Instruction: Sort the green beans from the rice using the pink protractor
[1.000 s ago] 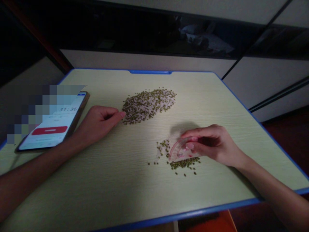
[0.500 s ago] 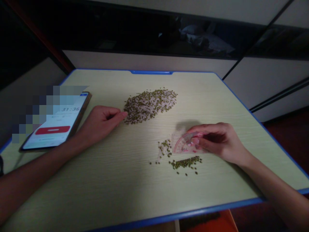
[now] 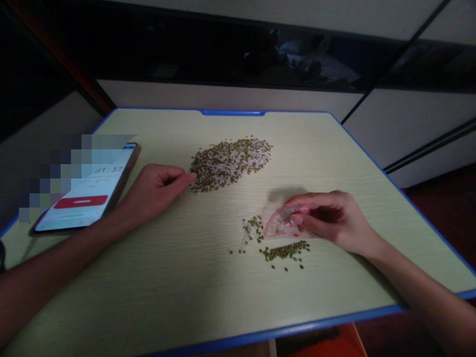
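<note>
My right hand (image 3: 334, 218) pinches a clear pink protractor (image 3: 275, 225) between thumb and fingers, low over the table. The protractor's left edge is beside a small scatter of green beans (image 3: 253, 228) mixed with pale grains. Just below its straight edge lies a short band of green beans (image 3: 285, 251) with several strays around it. My left hand (image 3: 159, 191) rests closed on the table, thumb and forefinger tips together at the left edge of a large pile of green beans and pale grains (image 3: 230, 161). Whatever those fingers hold, if anything, is hidden.
A phone (image 3: 84, 193) with a running timer lies left of my left forearm, partly blurred out. The pale table (image 3: 178, 277) has a blue rim. An orange container (image 3: 340, 342) shows below the front edge. Cabinet panels (image 3: 230, 94) stand behind the table.
The right hand and protractor have shifted slightly left, towards the small scatter of beans. My left hand stays at the large pile's edge. The phone timer has advanced by one second.
</note>
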### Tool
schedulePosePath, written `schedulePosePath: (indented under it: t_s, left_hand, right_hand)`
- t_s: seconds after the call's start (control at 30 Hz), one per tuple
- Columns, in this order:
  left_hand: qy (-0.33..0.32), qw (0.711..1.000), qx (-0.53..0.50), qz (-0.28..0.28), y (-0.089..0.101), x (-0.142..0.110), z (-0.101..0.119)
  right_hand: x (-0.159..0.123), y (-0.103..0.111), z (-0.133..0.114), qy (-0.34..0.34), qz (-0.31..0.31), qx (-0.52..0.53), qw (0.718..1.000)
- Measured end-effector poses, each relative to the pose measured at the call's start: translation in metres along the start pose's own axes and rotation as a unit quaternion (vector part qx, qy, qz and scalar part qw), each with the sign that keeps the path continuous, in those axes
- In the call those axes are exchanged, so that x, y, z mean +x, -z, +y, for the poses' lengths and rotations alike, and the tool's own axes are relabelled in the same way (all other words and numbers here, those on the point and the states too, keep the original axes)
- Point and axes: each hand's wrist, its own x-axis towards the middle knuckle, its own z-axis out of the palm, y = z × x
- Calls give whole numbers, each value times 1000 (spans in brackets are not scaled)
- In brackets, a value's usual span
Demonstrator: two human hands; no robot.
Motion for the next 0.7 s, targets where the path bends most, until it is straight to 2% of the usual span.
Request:
schedulePosePath:
  t_s: [0.27, 0.7]
  left_hand:
    - [-9, 1000, 5, 1, -1, 0, 0]
    - [-4, 1000, 9, 4, 0, -1, 1]
  right_hand:
    - [2, 0, 3, -15, 36, 13, 999]
    - [3, -2, 4, -1, 40, -4, 999]
